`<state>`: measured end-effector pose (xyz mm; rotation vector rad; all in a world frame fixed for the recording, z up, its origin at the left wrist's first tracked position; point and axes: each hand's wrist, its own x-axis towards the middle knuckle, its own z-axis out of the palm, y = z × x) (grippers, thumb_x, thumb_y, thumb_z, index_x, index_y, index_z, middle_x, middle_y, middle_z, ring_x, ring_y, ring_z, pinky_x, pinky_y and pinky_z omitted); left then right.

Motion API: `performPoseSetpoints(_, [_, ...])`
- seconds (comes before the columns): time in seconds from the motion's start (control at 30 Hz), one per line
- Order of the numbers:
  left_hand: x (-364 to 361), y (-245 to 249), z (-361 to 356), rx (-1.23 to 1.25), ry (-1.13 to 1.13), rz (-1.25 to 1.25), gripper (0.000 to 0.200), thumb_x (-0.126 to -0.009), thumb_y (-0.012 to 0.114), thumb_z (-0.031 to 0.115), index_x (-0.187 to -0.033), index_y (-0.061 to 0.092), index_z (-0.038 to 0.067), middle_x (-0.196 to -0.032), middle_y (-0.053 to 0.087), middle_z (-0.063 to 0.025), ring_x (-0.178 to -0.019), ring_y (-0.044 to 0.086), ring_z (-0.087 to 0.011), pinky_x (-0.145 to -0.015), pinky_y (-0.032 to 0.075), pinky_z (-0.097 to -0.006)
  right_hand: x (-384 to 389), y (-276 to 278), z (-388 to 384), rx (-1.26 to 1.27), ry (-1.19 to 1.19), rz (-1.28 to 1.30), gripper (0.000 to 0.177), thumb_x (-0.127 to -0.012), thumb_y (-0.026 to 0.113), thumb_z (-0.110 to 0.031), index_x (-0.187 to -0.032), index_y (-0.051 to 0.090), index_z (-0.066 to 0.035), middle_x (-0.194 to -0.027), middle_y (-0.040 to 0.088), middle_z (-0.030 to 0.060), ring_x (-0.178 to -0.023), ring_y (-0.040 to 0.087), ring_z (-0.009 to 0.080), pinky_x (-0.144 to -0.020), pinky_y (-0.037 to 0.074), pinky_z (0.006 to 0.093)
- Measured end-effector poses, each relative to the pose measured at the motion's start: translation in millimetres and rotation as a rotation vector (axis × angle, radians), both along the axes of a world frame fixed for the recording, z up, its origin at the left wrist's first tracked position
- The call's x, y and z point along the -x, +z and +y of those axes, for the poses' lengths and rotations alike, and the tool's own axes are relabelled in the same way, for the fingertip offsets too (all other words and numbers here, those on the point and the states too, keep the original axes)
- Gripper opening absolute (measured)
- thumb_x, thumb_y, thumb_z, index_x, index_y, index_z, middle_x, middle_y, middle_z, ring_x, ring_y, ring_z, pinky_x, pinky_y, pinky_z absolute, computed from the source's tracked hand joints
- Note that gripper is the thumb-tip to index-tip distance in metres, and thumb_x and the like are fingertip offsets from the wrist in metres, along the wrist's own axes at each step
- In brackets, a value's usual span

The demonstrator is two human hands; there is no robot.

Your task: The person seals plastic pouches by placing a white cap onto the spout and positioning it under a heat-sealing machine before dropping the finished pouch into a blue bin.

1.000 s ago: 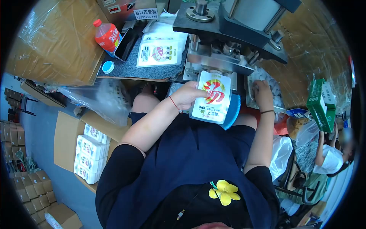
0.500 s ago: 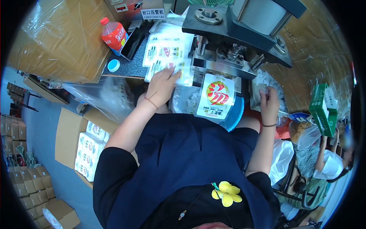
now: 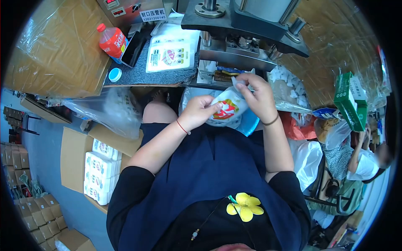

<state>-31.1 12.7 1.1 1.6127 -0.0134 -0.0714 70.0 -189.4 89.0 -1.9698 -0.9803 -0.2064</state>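
Over my lap, a white plastic pouch (image 3: 226,109) with a red and yellow print is tilted and bent between my hands. My left hand (image 3: 198,111) is closed on its left edge, thumb on the printed face. Fingers of my right hand (image 3: 256,93) pinch at the upper right corner, where a small pale piece shows; its kind is partly hidden. Just beyond my hands stands a metal press (image 3: 238,58). To its left, a stack of flat white pouches (image 3: 171,55) lies on a grey mat (image 3: 176,76).
A red-labelled bottle (image 3: 113,43), a phone (image 3: 134,49) and a blue cap (image 3: 114,75) sit on the left. Small white pieces (image 3: 295,92) fill a bag on the right. An open carton (image 3: 76,157) holds packed pouches. Another person (image 3: 363,165) is at far right.
My left hand has left the pouch stack and taken hold of the printed pouch, which has come away from the press. My right hand has moved left from the white pieces to the pouch's corner.
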Motion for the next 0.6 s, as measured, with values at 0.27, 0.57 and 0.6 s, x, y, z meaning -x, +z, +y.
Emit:
performPoseSetpoints(0.27, [6.9,-0.9,-35.8,0.584,-0.321,0.335,0.027,-0.095,0.070,0.005,-0.120,0.067,-0.003,-0.116,0.074,-0.0115,-0.102,0.071,-0.0152,-0.093,0.056,-0.0317,-19.6,-10.7,-59.5,0.325,0.007,-0.052,0.029,-0.105,0.051,-0.022,-0.121,0.065,-0.002,-0.116,0.068,0.0188,-0.103,0.066,0.0344,-0.089,0.052,0.0410])
performPoseSetpoints(0.57, [-45.5,1.4,4.0,0.660,-0.144,0.351,0.035,-0.093,0.072,0.004,-0.124,0.062,-0.006,-0.120,0.071,-0.0152,-0.103,0.072,-0.0198,-0.090,0.058,-0.0353,-101.1,-67.4,-142.9,0.868,-0.639,-0.069,0.030,-0.092,0.068,-0.025,-0.115,0.062,-0.007,-0.112,0.065,0.0238,-0.100,0.066,0.0435,-0.085,0.055,0.0506])
performPoseSetpoints(0.6, [-48.5,3.2,6.7,0.646,-0.145,0.369,0.035,-0.093,0.072,0.004,-0.125,0.061,-0.006,-0.121,0.070,-0.0155,-0.103,0.072,-0.0199,-0.090,0.058,-0.0352,-101.9,-71.0,-142.2,0.776,-0.584,-0.083,0.027,-0.090,0.069,-0.022,-0.111,0.064,-0.005,-0.109,0.065,0.0241,-0.100,0.066,0.0437,-0.086,0.054,0.0502])
